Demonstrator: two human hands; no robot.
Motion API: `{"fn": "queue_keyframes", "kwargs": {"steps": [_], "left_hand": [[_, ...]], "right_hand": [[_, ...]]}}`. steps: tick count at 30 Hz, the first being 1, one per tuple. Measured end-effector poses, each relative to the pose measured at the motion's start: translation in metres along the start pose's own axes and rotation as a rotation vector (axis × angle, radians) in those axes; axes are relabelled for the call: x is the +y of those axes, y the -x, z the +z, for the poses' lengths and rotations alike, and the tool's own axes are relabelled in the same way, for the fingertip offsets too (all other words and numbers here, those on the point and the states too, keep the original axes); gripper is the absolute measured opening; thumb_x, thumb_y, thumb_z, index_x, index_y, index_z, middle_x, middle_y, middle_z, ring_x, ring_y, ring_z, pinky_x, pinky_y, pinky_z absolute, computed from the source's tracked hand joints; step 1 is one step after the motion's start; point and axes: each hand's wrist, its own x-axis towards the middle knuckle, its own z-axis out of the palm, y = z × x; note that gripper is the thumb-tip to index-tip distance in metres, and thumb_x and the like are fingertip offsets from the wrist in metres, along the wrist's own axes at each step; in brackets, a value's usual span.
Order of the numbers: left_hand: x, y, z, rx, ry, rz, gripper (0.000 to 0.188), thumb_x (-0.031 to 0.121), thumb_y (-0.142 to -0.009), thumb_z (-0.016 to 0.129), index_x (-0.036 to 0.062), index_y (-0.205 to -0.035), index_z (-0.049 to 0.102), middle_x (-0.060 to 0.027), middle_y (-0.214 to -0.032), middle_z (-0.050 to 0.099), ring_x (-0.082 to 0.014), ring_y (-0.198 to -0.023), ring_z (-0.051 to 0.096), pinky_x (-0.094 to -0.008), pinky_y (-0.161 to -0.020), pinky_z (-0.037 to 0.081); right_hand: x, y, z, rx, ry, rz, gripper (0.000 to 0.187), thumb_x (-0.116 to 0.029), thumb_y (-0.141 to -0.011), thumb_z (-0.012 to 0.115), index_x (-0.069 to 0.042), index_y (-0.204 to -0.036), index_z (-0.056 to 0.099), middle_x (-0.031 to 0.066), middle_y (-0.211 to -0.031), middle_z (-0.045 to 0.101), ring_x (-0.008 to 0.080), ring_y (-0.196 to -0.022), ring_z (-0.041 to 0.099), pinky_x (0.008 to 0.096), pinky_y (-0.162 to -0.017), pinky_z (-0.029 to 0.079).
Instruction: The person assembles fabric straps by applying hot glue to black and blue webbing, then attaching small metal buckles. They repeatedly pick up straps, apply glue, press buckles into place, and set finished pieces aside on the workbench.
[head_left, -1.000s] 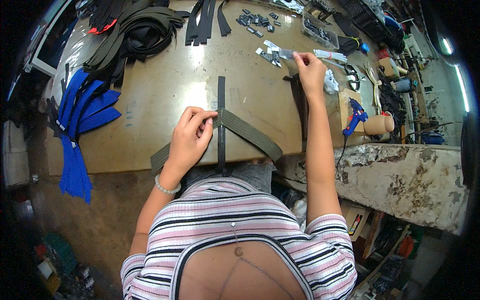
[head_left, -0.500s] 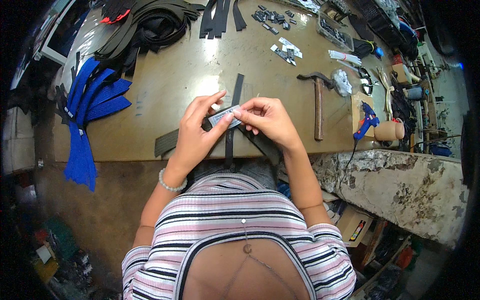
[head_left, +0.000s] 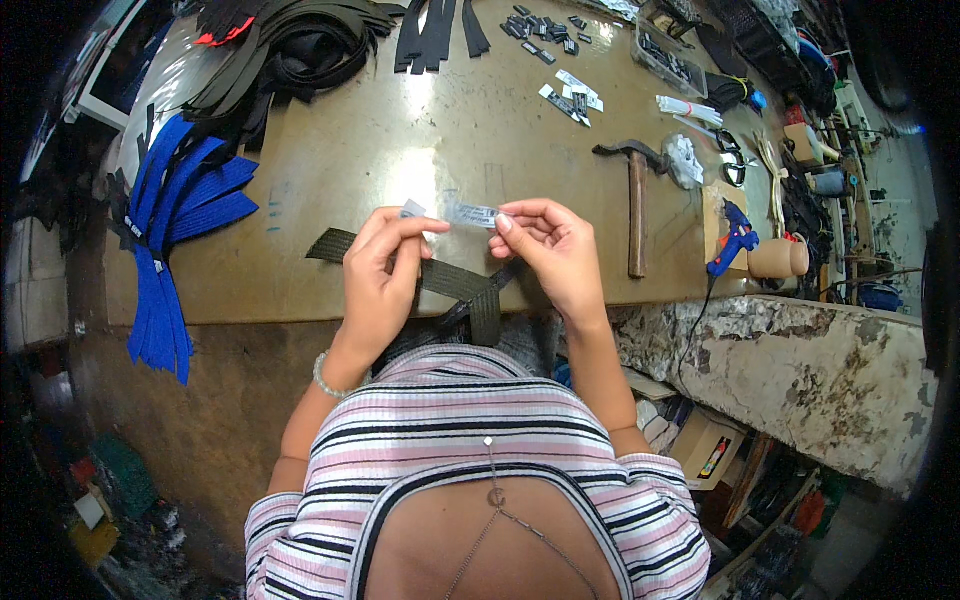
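Note:
Between the thumb and fingers of my right hand (head_left: pixel 555 255) is a printed label (head_left: pixel 472 214), a small whitish, partly see-through strip pointing left. My left hand (head_left: pixel 380 275) is pinched closed, its fingertips just short of the label's left end. A small pale scrap (head_left: pixel 412 208) shows at those fingers; it looks like a bit of backing paper, though I cannot be sure. Below both hands, dark olive webbing straps (head_left: pixel 450 282) lie crossed at the table's near edge, one end hanging over it. Part of them is hidden behind my left hand.
A hammer (head_left: pixel 638 215) lies right of my hands, with a blue glue gun (head_left: pixel 735 240) and a tan spool (head_left: pixel 778 259) beyond. Blue strap bundles (head_left: pixel 165 250) hang over the left edge. Loose labels (head_left: pixel 573 98), black buckles (head_left: pixel 540 35) and coiled webbing (head_left: pixel 310 50) lie at the back.
My hands have drawn apart; the label, earlier between both, is now in the right hand alone. A pale scrap shows at my left fingers. The straps have shifted toward me.

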Motion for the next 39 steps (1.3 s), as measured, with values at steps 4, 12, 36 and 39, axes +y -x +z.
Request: {"fn": "queue_keyframes", "kwargs": {"steps": [4, 12, 36, 39], "left_hand": [[0.001, 0.005, 0.0, 0.019, -0.212, 0.107, 0.019, 0.005, -0.097, 0.058, 0.0, -0.11, 0.071, -0.0085, -0.108, 0.065, -0.0122, -0.085, 0.061, -0.0241, -0.073, 0.049], [-0.001, 0.006, 0.008, -0.117, 0.21, -0.207, 0.027, 0.011, -0.091, 0.072, -0.0038, -0.114, 0.07, -0.0099, -0.104, 0.071, -0.0132, -0.096, 0.064, -0.0265, -0.087, 0.05], [-0.023, 0.008, 0.008, -0.028, -0.456, 0.14, 0.013, 0.005, -0.086, 0.07, 0.0014, -0.099, 0.069, -0.012, -0.085, 0.06, -0.0277, -0.074, 0.062, -0.0369, -0.067, 0.05], [-0.023, 0.005, 0.009, 0.004, -0.421, 0.123, 0.014, 0.006, -0.089, 0.069, 0.0008, -0.102, 0.07, -0.0123, -0.088, 0.063, -0.0247, -0.071, 0.062, -0.0335, -0.064, 0.05]], "right_hand": [[0.004, 0.015, 0.012, 0.142, 0.238, -0.217, 0.018, -0.004, -0.093, 0.069, 0.006, -0.108, 0.068, 0.0086, -0.096, 0.07, 0.0116, -0.081, 0.068, 0.023, -0.07, 0.057], [0.012, 0.025, 0.019, -0.049, 0.041, -0.09, 0.021, -0.003, -0.093, 0.068, 0.006, -0.112, 0.066, 0.0087, -0.098, 0.069, 0.0117, -0.083, 0.068, 0.0238, -0.075, 0.057], [0.02, 0.022, 0.013, -0.08, -0.135, -0.005, 0.02, -0.008, -0.096, 0.066, 0.008, -0.109, 0.066, 0.0107, -0.087, 0.07, 0.0136, -0.075, 0.068, 0.0247, -0.07, 0.057], [0.029, 0.008, 0.014, -0.076, -0.067, 0.015, 0.022, -0.01, -0.096, 0.066, 0.008, -0.11, 0.066, 0.0108, -0.088, 0.07, 0.0137, -0.075, 0.068, 0.0248, -0.07, 0.057]]}}
